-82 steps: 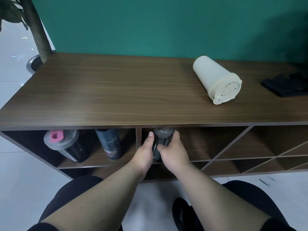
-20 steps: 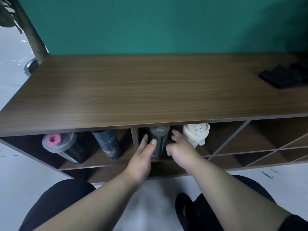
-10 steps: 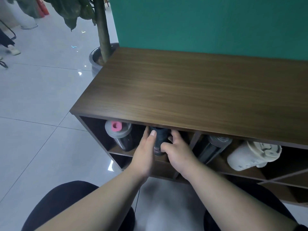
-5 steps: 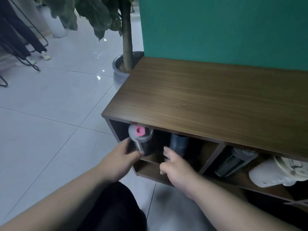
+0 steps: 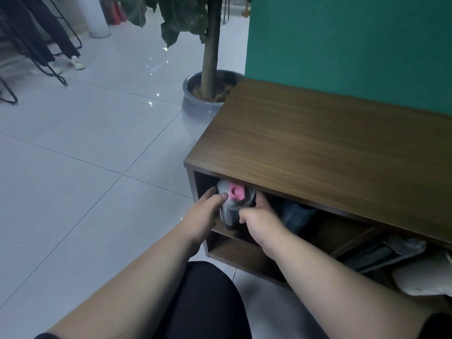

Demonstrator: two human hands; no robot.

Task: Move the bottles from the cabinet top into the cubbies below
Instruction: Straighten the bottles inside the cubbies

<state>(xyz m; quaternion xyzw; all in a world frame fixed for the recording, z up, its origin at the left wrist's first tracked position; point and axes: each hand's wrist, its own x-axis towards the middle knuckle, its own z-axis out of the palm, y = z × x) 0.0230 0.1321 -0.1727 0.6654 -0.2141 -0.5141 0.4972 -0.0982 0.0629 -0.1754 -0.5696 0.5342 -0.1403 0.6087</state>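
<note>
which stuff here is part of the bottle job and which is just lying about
Job:
- pink-capped bottle, left hand and right hand both on it
- dark bottle beside it
- grey bottle
- cream bottle
- cabinet

Lying about:
- potted tree
- black stand legs

A: What can't you make out?
B: The grey bottle (image 5: 233,204) between both hands has its top tucked under the cabinet top (image 5: 330,152), its sides covered by fingers.
A: Right of the right hand (image 5: 263,222)?
B: A dark bottle (image 5: 297,215), blurred and half in shadow. Farther right, a cream bottle (image 5: 425,280) is cut off by the frame edge.
</note>
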